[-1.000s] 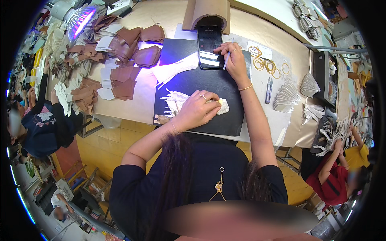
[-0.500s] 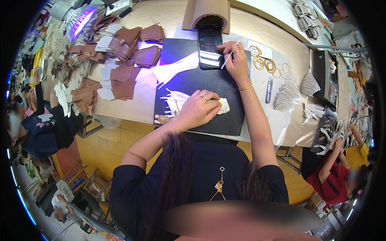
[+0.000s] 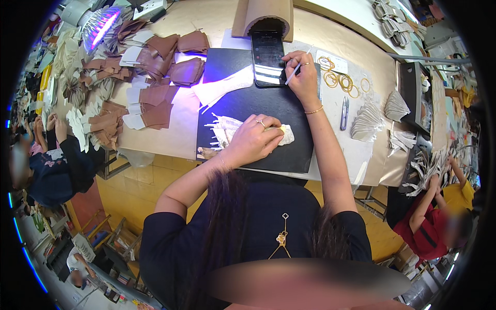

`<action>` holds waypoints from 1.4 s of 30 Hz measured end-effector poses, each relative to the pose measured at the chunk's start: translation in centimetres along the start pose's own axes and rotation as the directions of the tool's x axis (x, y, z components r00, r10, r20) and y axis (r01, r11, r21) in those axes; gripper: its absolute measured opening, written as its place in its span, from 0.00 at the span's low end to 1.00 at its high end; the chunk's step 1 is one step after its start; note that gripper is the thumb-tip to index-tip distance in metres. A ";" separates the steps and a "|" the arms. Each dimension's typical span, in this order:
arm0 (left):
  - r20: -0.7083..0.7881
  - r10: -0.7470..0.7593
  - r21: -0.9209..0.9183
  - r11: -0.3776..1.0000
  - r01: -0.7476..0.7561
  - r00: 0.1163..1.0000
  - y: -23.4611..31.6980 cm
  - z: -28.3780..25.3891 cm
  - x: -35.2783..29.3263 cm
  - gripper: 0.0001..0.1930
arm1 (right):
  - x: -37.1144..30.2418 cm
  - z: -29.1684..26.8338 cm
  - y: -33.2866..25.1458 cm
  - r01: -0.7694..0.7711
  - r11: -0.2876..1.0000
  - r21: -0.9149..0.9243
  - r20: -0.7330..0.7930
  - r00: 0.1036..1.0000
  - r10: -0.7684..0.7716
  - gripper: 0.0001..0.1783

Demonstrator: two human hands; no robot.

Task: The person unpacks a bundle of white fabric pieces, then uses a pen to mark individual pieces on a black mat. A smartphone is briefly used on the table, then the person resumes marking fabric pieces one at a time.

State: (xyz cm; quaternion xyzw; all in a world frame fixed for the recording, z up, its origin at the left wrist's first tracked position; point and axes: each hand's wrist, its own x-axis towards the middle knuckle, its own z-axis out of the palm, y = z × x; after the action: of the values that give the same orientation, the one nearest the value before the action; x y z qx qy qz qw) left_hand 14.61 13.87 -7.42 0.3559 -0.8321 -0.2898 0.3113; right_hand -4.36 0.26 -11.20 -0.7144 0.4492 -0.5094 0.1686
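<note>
Bundle (image 3: 225, 130) grasped on board (image 3: 289, 111) by left hand (image 3: 256, 138); pen (image 3: 295, 70) gripped in right hand (image 3: 303, 75).
Bundle is held near the board's near edge, presumably for steadiness. Phone (image 3: 267, 58) is set at the tube's (image 3: 267, 10) mouth, likely for viewing; fingertip contact cannot be told. Bare board is offered between phone and bundle; rightward room is bounded by bands (image 3: 345, 82) and snips (image 3: 344, 114).

head: left fisheye | worn on head | faces down | near, above hands (image 3: 254, 139) and worktable (image 3: 206, 16)
</note>
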 end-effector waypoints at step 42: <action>0.000 0.008 -0.004 1.000 -0.008 1.000 -0.2 0.0 0.2 0.06 | -0.9 -0.8 -0.9 -0.037 0.999 0.012 0.089 0.995 0.036 0.07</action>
State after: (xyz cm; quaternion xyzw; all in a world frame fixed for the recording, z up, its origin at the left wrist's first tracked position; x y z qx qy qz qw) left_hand 14.56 13.63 -7.53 0.3518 -0.8330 -0.2901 0.3133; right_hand -4.67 1.70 -10.77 -0.7266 0.4509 -0.4771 0.2025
